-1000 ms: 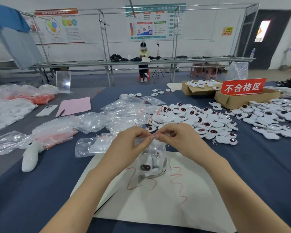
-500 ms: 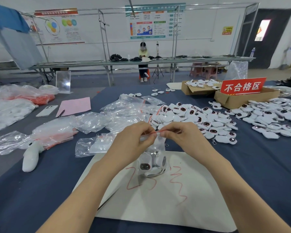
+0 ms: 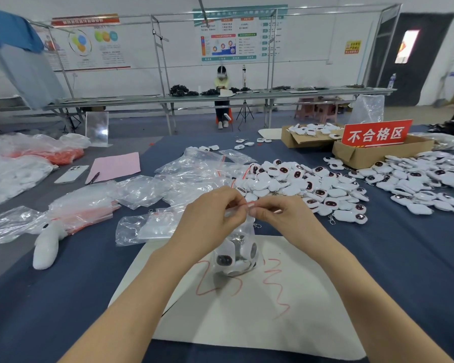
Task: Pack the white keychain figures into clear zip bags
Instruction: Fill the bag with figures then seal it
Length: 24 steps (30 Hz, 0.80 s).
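A clear zip bag (image 3: 236, 254) with white keychain figures inside hangs above the white sheet (image 3: 247, 310). My left hand (image 3: 210, 218) and my right hand (image 3: 281, 216) both pinch its red-lined zip strip at the top, fingertips nearly touching. A big pile of loose white keychain figures (image 3: 299, 187) with dark faces lies just behind the hands, and another heap (image 3: 425, 184) spreads to the right. Empty clear zip bags (image 3: 194, 171) lie in a loose pile behind and left of my hands.
Two cardboard boxes stand at the back right, one (image 3: 378, 153) with a red sign, one (image 3: 307, 136) with figures. A white plush toy (image 3: 47, 244), bagged stock (image 3: 81, 208), a phone (image 3: 72, 174) and pink paper (image 3: 116, 166) lie left. A person sits at a far bench.
The bag has been lifted slightly off the white sheet. My fingers have slid along the zip strip, and the right hand has moved a little to the right.
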Tool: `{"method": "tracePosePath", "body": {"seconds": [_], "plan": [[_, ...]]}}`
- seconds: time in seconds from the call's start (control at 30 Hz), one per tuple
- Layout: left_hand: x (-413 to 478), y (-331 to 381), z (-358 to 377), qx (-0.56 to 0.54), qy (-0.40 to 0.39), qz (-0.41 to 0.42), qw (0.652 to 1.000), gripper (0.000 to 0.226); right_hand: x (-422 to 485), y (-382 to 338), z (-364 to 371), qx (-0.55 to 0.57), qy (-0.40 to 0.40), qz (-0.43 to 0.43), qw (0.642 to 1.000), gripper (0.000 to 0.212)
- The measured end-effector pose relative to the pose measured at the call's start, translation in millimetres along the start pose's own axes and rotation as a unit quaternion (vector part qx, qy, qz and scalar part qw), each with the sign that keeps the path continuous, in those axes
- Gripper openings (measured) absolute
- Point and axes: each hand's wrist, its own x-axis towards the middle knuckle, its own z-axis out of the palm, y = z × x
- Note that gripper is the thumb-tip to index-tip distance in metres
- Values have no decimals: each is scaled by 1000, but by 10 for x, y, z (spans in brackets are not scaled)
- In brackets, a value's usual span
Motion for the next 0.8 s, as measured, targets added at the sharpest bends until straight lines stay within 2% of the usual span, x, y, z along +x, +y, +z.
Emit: {"method": "tracePosePath", "body": {"seconds": [0.1, 0.33, 0.53, 0.67, 0.8], "plan": [[7, 7, 20, -14, -10, -8, 1000, 7, -22, 37, 18, -17, -4, 2, 1000, 29], [86, 71, 30, -1, -33, 15, 999, 7, -11, 66, 36, -47, 8, -17, 999, 26], [68, -64, -11, 2, -44, -12, 999, 17, -36, 75, 85, 16, 36, -4, 999, 9], [58, -68, -13, 14, -25, -13, 1000, 11, 31, 37, 230, 103, 62, -4, 993, 15], [59, -58, -17, 0, -22, -38, 999, 14, 75, 40, 368, 62, 113, 20, 991, 20]]}}
